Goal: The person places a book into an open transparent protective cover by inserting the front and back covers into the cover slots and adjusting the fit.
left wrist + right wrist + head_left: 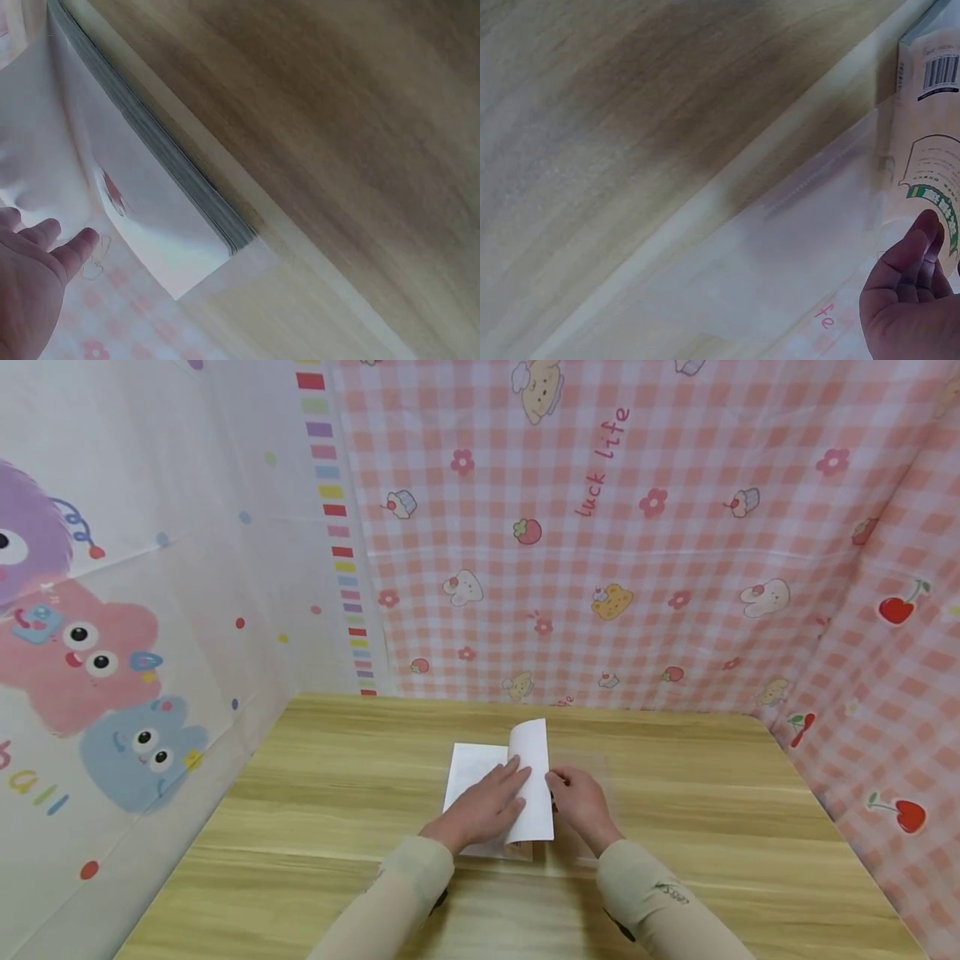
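A book (476, 762) lies on the table with its cover (534, 735) lifted, white on the inside. In the left wrist view, the book's page block (172, 165) shows as a grey edge. My left hand (483, 806) rests with extended fingers on the white inner side of the cover. My right hand (577, 797) pinches at the cover's right edge. The right wrist view shows the cover's printed outer side (937, 112), with a barcode and a green band, beside the fingertips. From under the book, a clear plastic sheet (780, 247) spreads to the right.
The wood-grain table (315, 802) extends around the book. A pink checked cloth (570, 568) hangs behind it, and a white cloth with cartoon figures (255, 568) hangs at the left. Another cloth with cherries (862, 710) borders the right side.
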The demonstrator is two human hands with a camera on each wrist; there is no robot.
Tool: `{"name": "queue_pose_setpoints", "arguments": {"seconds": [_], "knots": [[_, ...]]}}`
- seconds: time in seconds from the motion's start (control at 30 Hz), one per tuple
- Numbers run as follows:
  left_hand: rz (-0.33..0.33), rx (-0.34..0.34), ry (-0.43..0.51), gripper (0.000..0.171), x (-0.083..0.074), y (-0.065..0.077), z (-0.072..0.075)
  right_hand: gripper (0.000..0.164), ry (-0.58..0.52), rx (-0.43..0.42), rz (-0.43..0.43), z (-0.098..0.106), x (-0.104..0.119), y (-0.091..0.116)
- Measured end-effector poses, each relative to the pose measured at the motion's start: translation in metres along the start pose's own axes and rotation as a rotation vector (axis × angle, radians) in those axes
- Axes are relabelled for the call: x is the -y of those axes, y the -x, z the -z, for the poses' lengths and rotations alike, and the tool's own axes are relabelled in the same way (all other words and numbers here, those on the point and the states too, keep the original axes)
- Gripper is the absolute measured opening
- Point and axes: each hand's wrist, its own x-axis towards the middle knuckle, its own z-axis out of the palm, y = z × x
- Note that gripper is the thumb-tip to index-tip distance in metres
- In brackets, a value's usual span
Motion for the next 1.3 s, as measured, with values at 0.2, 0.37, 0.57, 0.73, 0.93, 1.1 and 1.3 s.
{"name": "queue_pose_setpoints", "arguments": {"seconds": [0.2,0.37,0.57,0.73,0.93,1.1,1.3], "knots": [[-0.09,0.012,-0.154,0.049,0.001,-0.002,-0.008,0.033,0.005,0.034,-0.033,-0.002,-0.007,0.001],[-0.083,0.027,-0.19,0.049,0.002,-0.002,-0.012,0.034,0.032,0.044,-0.048,-0.003,-0.01,0.0],[-0.074,0.038,-0.194,0.049,0.001,-0.002,-0.013,0.035,0.07,0.026,-0.021,-0.004,-0.016,-0.003],[-0.059,0.037,-0.188,0.049,0.002,-0.001,-0.013,0.035,0.141,0.001,0.022,-0.003,-0.02,-0.003],[-0.028,0.031,-0.182,0.051,0.003,-0.001,-0.015,0.034,0.298,-0.008,0.139,0.004,-0.028,0.001],[-0.011,0.031,-0.193,0.05,0.002,0.0,-0.015,0.035,0.484,-0.007,0.286,0.003,-0.045,0.002],[0.004,0.036,-0.195,0.05,0.001,0.001,-0.016,0.048,0.622,0.038,0.324,0.006,-0.06,0.006]]}}
